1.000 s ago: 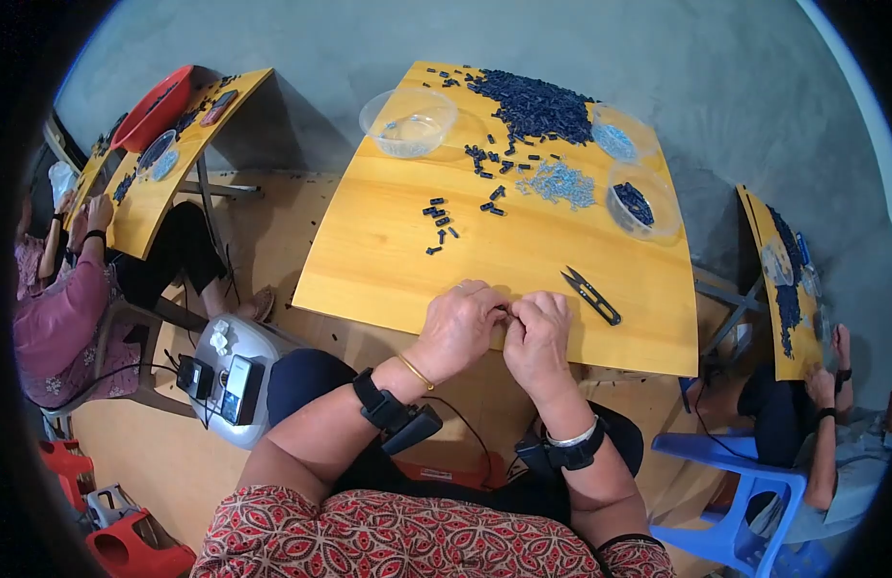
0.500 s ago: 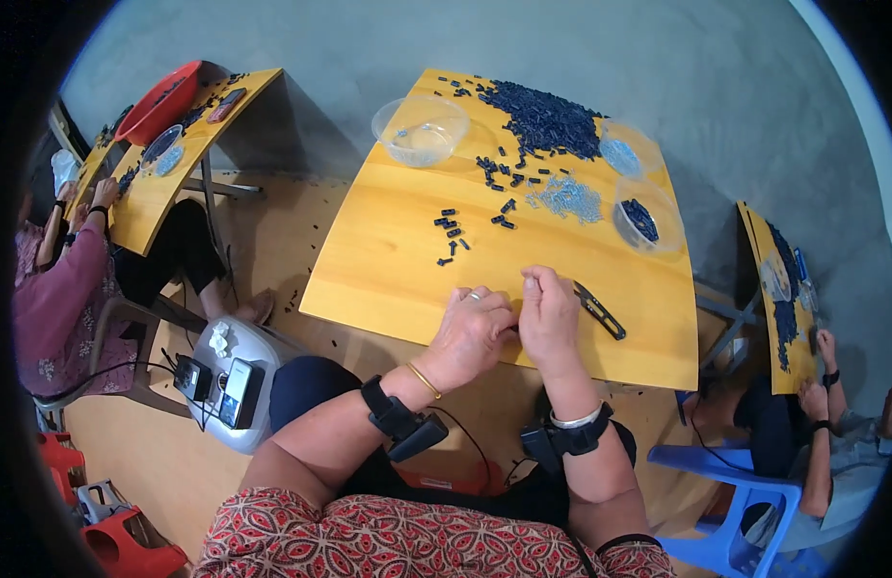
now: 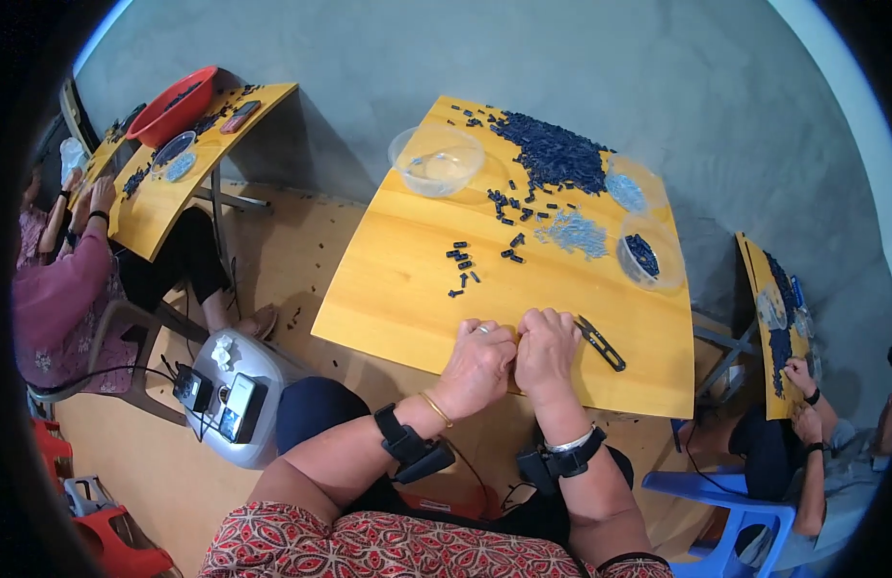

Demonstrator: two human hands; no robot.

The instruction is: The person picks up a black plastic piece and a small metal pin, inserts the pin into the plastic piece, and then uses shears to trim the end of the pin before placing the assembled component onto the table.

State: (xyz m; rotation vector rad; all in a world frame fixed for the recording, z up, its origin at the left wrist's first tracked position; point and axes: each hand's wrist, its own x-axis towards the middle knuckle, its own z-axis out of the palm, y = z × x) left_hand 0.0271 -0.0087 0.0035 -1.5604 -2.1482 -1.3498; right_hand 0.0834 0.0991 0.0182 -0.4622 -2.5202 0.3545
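My left hand (image 3: 478, 368) and my right hand (image 3: 547, 353) meet at the near edge of the yellow table (image 3: 388, 318). Both have their fingers curled in and pressed together, knuckle to knuckle. Whatever they grip is hidden by the fingers. Just right of my right hand lies a pair of black thread snips (image 3: 601, 344). Beyond my hands sits a loose group of small dark cylindrical pieces (image 3: 462, 260). Farther off are a patch of tiny pale-blue pieces (image 3: 575, 235) and a big heap of dark pieces (image 3: 552, 151).
A clear bowl (image 3: 436, 181) stands far left on the table. Along the right edge are a bowl of dark pieces (image 3: 648, 275) and a container of pale-blue pieces (image 3: 626, 193). A grey stool (image 3: 263, 424) carries a phone. People work at tables on both sides.
My hands have drawn closer together; the right fingers, raised before, are now folded down against the left hand. The whole view has shifted slightly, with the table lower in it.
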